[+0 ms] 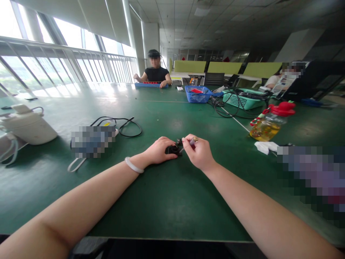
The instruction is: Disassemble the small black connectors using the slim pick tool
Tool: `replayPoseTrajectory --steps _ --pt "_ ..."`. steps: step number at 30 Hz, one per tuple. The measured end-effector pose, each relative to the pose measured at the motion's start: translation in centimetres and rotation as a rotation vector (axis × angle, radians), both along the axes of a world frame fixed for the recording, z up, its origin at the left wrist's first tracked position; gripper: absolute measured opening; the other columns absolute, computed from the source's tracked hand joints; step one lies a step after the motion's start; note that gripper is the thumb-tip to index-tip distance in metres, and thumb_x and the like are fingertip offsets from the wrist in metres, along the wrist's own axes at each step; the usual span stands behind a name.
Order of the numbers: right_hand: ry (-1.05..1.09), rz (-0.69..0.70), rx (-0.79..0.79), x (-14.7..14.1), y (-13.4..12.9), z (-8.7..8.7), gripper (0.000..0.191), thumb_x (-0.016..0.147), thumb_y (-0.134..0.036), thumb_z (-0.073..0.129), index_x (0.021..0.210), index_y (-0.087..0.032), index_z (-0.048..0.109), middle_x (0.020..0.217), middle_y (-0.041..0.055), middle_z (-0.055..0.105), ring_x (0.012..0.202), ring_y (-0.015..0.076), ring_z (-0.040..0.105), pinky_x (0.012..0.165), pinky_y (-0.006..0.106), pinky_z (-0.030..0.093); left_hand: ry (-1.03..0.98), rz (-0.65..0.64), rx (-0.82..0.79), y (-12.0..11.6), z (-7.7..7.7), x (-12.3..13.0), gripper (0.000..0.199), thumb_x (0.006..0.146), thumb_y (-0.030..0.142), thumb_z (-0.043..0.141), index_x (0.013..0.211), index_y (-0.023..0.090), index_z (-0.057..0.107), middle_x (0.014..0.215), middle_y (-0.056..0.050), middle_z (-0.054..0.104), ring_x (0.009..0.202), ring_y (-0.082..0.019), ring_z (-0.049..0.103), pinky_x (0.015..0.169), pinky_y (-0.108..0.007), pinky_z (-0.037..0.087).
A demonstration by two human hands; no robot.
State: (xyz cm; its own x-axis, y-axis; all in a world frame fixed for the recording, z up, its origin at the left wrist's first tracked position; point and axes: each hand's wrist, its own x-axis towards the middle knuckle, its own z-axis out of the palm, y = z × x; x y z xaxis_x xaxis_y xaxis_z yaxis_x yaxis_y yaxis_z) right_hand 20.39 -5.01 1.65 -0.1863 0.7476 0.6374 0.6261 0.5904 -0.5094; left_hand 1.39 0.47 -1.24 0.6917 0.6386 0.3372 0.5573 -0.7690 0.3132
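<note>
My left hand [159, 149], with a pale bangle at its wrist, is closed around a small black part [172, 149] and rests with it on the green tabletop [167, 201]. Part of that black piece is hidden by the fingers, and its exact kind cannot be made out. A screwdriver [193, 141] with a clear handle and a yellowish end is pinched in my right hand [199, 151]. Its thin shaft slants down to the left, and the tip meets or nearly meets the black part. Another small dark piece [179, 141] shows between the hands, by the right fingertips.
Left lie a black cable [132, 135], a blurred-out item [93, 141] and a white container [29, 124]. To the right stand a red-lidded bottle [268, 122] and crumpled tissue [266, 146]. Farther back are a blue basket [198, 95], a green basket [244, 101] and a seated person [156, 73].
</note>
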Motion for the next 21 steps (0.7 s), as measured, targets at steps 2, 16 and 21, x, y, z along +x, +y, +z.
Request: replayPoseTrajectory --steps 2,16,21 --pt "0.047 -0.013 -0.034 0.0 0.1 0.0 0.030 0.090 -0.033 0.043 0.063 -0.021 0.048 0.052 -0.0032 0.044 0.049 0.0113 0.043 0.054 0.024 0.032 0.002 0.002 -0.007 0.0 0.1 0.0 0.036 0.076 0.045 0.068 0.102 0.020 0.065 0.109 -0.007 0.067 0.105 -0.026 0.058 0.097 -0.040 0.041" --pt "-0.289 0.102 0.070 -0.5 -0.6 0.5 0.024 0.087 -0.024 0.044 0.064 -0.021 0.047 0.060 0.0000 0.053 0.056 0.0132 0.049 0.058 0.025 0.034 -0.031 -0.001 0.012 -0.1 -0.2 0.1 0.027 0.078 0.040 0.067 0.095 0.020 0.065 0.102 -0.006 0.068 0.102 -0.025 0.059 0.095 -0.039 0.041" --pt "-0.223 0.161 0.136 -0.5 -0.8 0.5 0.025 0.089 -0.027 0.044 0.065 -0.021 0.050 0.060 0.0008 0.056 0.057 0.0135 0.052 0.060 0.025 0.038 -0.032 0.014 0.006 0.1 -0.4 0.0 0.027 0.078 0.038 0.066 0.098 0.021 0.066 0.104 -0.006 0.068 0.104 -0.025 0.058 0.095 -0.039 0.042"
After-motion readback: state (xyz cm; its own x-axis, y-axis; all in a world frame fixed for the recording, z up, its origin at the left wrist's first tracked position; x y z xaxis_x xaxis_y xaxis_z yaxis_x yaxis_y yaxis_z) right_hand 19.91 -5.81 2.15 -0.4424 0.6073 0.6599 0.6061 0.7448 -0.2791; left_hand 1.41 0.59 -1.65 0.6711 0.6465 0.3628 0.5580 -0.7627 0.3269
